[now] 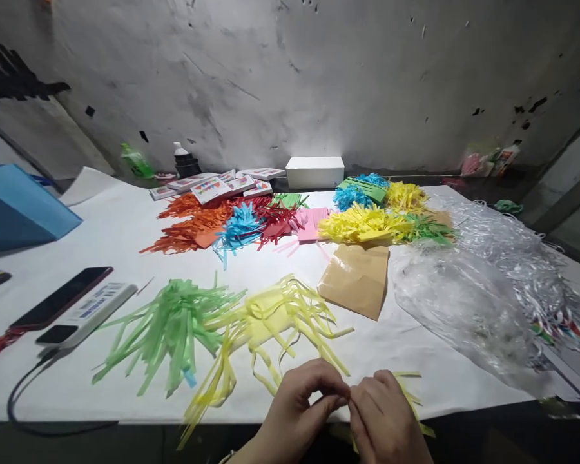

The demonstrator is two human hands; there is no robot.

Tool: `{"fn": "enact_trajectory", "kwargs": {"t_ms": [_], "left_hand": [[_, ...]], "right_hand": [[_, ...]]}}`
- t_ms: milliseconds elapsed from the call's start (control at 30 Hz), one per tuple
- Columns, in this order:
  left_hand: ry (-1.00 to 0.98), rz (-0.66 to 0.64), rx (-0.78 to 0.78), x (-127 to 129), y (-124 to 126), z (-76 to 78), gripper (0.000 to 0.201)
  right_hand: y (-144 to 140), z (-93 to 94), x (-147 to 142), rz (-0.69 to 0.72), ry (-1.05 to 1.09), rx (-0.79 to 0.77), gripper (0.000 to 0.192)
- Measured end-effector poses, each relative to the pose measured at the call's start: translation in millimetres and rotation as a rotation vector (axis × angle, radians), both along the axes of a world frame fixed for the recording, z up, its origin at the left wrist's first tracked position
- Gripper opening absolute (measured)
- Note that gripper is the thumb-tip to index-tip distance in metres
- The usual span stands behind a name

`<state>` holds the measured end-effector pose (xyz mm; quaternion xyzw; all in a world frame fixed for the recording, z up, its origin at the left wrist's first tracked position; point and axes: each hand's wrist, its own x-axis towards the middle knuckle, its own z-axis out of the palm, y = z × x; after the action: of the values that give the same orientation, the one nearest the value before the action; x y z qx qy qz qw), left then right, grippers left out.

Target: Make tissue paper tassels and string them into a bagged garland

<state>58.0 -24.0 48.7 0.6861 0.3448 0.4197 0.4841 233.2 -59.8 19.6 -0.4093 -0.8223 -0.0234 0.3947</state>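
Observation:
At the table's front edge my left hand (307,409) and my right hand (386,419) meet, fingertips pinched together. Yellow fringed tissue paper (413,393) sticks out beyond my right hand, with a little more showing below; the part between the fingers is hidden. Just ahead of my left hand lies a yellow tissue sheet (265,316) cut into strips at both ends. Left of that sheet, a pile of green fringed tissue (178,322) has a small light-blue bit at its lower end.
Behind are orange (188,225), blue, red, pink and yellow fringe bundles (367,222), flat printed packs (212,188) and a white box (315,173). A brown paper piece (355,280) and clear plastic bag (464,309) lie right. A phone (67,296) and cabled power bank (89,316) lie left.

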Motion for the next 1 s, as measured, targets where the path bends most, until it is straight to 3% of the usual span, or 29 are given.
{"fn": "enact_trajectory", "kwargs": {"t_ms": [200,367,500,633,767,1000], "left_hand": [[0.014,0.038,0.066,-14.0,-4.6,-1.4,0.007],[0.05,0.058,0.069,-20.2,-7.8,-2.6,0.008],[0.079,0.053,0.111,-23.6,-10.0,-6.8,0.014],[0.109,0.047,0.135,-27.7,-13.0,-9.9,0.022],[0.218,0.078,0.297,-30.0,-14.8,-11.2,0.023],[0.292,0.026,0.606,-34.9,-10.3,-18.2,0.018]], "right_hand": [[-6.9,1.0,-6.9,0.089,0.214,-0.25,0.017],[-8.5,-1.2,-11.6,0.117,0.231,-0.219,0.019],[-11.4,-5.9,-17.0,0.041,0.231,-0.191,0.018],[-16.3,-10.4,-21.2,0.043,0.249,-0.247,0.019],[-13.1,-8.6,-24.9,0.046,0.186,-0.179,0.013],[1.0,-12.6,-24.3,0.091,-0.01,-0.037,0.022]]}}
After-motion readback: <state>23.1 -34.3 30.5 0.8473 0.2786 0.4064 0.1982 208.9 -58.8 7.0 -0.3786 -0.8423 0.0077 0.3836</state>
